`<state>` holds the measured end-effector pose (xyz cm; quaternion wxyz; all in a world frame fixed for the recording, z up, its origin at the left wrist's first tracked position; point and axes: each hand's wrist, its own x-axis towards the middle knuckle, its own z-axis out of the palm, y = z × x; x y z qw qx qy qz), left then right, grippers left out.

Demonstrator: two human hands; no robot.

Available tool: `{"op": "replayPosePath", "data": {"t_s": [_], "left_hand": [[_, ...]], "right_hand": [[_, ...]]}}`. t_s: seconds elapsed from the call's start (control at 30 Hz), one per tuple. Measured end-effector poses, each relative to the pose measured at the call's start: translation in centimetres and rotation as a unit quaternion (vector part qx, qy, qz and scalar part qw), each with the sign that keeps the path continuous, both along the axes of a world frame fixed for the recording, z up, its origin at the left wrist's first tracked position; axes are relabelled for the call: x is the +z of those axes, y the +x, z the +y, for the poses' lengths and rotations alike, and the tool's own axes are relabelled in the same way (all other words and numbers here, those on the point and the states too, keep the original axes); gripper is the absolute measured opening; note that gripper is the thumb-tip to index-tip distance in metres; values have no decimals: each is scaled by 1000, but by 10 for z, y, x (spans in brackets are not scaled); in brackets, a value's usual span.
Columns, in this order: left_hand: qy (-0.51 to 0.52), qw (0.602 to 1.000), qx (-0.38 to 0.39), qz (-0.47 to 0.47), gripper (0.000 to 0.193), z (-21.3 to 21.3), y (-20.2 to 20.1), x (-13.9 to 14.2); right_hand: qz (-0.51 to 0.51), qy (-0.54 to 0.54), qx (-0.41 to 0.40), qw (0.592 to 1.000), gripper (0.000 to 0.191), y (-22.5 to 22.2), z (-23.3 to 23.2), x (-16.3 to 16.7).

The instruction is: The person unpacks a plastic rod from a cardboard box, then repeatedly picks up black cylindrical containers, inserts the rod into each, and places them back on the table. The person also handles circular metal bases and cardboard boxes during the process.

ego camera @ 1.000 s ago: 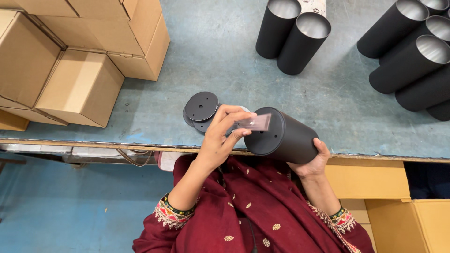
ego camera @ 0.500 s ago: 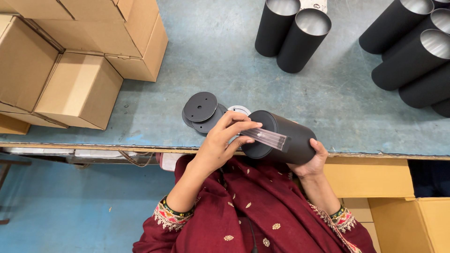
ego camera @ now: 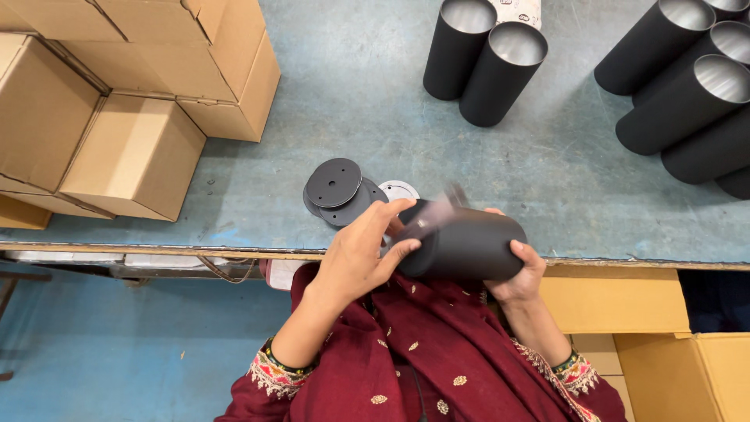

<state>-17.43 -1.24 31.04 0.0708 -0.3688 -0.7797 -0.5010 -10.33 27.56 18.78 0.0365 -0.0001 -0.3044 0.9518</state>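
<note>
I am holding a black cylinder on its side just over the near edge of the bench, in front of my chest. It is matte black, smooth and round, with its open end turned toward the left. My right hand is cupping it from underneath at its right end, thumb lying on the near side of the wall. My left hand is covering the open left end, fingers curled over the rim and pinching a thin, clear strip that is blurred and slanting up to the right across the top of the cylinder.

Just beyond my left hand, a small stack of flat black discs with little holes is lying on the bench, with a pale disc beside it. Farther off, two black tubes are standing upright with silvery insides showing, and more black tubes are grouped at the far right. Cardboard boxes are piled on the left.
</note>
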Motion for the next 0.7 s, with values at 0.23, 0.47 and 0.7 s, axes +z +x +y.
{"op": "replayPosePath", "data": {"t_s": [0.23,0.47,0.7], "left_hand": [[46,912,29,-406,37,-1,-5,-19],[86,961,-108,-241,36,-19,0,-28],[28,999,16,9,41,-15,3,-29]], "right_hand": [[35,124,-38,991,85,4,4,7],[19,100,-58,993,83,-1,4,8],[9,112,-61,992,82,1,5,5]]}}
